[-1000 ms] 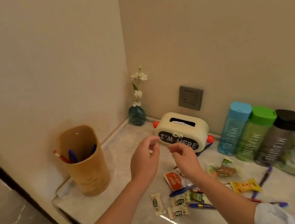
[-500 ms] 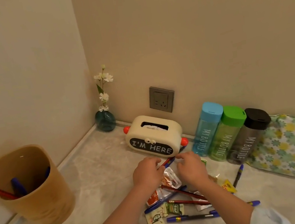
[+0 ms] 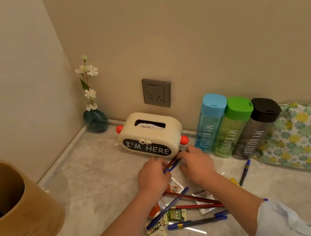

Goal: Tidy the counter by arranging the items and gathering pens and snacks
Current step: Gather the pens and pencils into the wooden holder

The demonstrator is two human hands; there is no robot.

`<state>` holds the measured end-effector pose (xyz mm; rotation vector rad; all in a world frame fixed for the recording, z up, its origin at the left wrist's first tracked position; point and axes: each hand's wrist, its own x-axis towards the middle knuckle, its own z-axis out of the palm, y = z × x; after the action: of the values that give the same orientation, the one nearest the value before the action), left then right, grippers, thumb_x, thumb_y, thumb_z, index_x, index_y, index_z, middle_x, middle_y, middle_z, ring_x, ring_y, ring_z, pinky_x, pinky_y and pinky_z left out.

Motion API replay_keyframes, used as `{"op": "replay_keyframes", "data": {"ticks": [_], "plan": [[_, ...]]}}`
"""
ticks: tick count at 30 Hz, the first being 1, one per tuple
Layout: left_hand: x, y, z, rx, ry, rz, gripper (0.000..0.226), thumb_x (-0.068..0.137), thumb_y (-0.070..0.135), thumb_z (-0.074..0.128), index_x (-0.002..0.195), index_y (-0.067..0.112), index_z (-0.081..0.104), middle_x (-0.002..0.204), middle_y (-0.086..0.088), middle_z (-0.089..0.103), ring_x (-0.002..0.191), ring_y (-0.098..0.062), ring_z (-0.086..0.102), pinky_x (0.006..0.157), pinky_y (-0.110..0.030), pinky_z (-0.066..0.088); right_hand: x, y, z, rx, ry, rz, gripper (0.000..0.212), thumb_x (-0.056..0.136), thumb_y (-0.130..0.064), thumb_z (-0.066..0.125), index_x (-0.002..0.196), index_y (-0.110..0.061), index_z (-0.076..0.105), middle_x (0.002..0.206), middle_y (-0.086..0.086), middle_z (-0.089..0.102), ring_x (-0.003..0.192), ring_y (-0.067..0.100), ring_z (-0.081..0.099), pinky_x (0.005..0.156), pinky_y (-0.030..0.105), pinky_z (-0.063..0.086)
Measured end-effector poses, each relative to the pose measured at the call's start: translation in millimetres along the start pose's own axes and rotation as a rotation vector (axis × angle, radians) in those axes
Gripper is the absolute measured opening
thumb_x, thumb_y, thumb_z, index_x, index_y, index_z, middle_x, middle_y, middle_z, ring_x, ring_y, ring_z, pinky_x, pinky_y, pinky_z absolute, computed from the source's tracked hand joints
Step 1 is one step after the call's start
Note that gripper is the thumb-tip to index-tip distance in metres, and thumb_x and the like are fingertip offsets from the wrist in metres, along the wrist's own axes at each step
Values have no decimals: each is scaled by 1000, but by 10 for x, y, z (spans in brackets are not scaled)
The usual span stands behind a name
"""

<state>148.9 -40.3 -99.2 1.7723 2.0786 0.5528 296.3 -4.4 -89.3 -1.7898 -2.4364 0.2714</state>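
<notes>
I see both hands low over the surface (image 3: 91,183), just in front of the tissue box (image 3: 150,137). The left hand (image 3: 152,177) has its grip curled round two pens (image 3: 172,163), one red and one blue, held side by side. The right hand (image 3: 197,164) pinches their far end, I think, but its fingertips are partly hidden. The loose pens (image 3: 193,196) lie crossed near the wrists, mixed with little snack packets (image 3: 176,215). One blue pen (image 3: 244,173) lies alone beside the three bottles (image 3: 233,127). The brown cup (image 3: 22,214) stands well apart on the left, with pens inside.
</notes>
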Motion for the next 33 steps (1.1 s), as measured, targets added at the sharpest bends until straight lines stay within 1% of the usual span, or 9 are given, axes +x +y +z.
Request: {"op": "replay_keyframes", "data": {"ticks": [7, 10, 13, 15, 19, 23, 28, 30, 33], "plan": [[-52, -37, -79, 21, -192, -13, 32, 81, 21, 67, 112, 29, 62, 109, 6, 61, 99, -14, 61, 81, -29, 51, -41, -47, -83, -87, -19, -183, 17, 88, -29, 58, 101, -24, 68, 109, 0, 55, 104, 22, 50, 77, 33, 41], [-101, -51, -119, -4, -198, -54, 22, 82, 21, 66, 102, 29, 66, 98, 8, 65, 89, -13, 62, 77, -29, 52, -88, -58, -113, -123, -56, -241, 17, 87, -28, 56, 98, -24, 67, 103, 0, 59, 101, 23, 52, 79, 33, 35], [-157, -89, -145, -74, -150, -94, 14, 86, 27, 63, 99, 30, 64, 96, 11, 65, 86, -10, 62, 78, -30, 53, -156, -83, -126, -108, -24, -279, 13, 87, -26, 53, 94, -22, 63, 97, 1, 61, 95, 23, 55, 78, 33, 36], [-199, -96, -194, -86, -80, -90, 12, 88, 32, 60, 100, 31, 64, 95, 13, 65, 84, -8, 61, 74, -28, 52, -198, -119, -150, -35, 43, -260, 8, 89, -23, 50, 91, -21, 57, 92, 1, 62, 90, 23, 56, 71, 31, 35], [-282, -83, -327, -59, 91, -31, 13, 93, 34, 55, 104, 31, 62, 106, 10, 58, 87, -8, 58, 73, -28, 50, -283, -190, -183, 51, 132, -211, 10, 93, -24, 48, 99, -21, 56, 99, 1, 63, 91, 22, 57, 72, 34, 44], [-444, -126, -414, -119, 184, -40, 17, 96, 33, 51, 111, 31, 58, 109, 12, 53, 84, -7, 58, 70, -27, 52, -484, -275, -98, 143, 26, -128, 22, 95, -36, 45, 106, -25, 60, 104, -2, 59, 91, 21, 60, 69, 34, 48], [-746, -164, -303, -299, 168, -113, 12, 97, 31, 48, 106, 32, 56, 95, 16, 58, 77, -2, 56, 62, -21, 44, -709, -318, -18, 250, -75, -12, 27, 74, -52, 51, 80, -27, 60, 77, -8, 60, 68, 10, 55, 52, 27, 37], [-845, -161, -251, -365, 181, -147, 9, 97, 30, 47, 104, 32, 53, 84, 16, 58, 71, -1, 56, 55, -21, 40, -763, -297, -13, 279, -127, 32, 26, 67, -53, 56, 78, -28, 58, 71, -9, 57, 67, 8, 54, 51, 26, 36], [-1002, -143, -186, -422, 185, -169, 8, 98, 29, 46, 103, 31, 52, 81, 13, 58, 69, -5, 58, 54, -22, 39, -861, -254, 21, 196, -133, 30, 18, 73, -46, 60, 80, -30, 57, 75, -9, 57, 71, 12, 55, 53, 26, 39]]}}
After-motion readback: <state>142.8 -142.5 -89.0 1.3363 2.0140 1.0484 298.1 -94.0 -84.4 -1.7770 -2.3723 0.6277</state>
